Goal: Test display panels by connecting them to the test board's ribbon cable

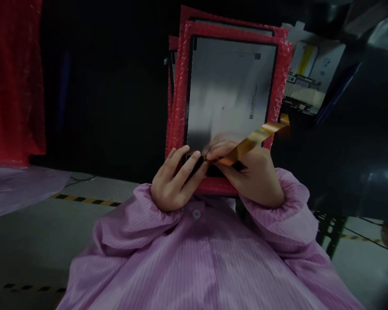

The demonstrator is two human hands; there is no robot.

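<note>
While you look down in the head view, your right hand (pixel 250 176) is pinching the amber flex cable (pixel 248 144), which rises off the display panel (pixel 229 90) toward the right. This panel stands upright in red bubble wrap (pixel 180 99). Your left hand (pixel 173 181) curls at its lower edge; I cannot tell if it grips. Nothing shows what is left.

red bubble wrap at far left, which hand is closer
Left. The left hand is right of the red bubble wrap; the right hand is farther right still.
</note>
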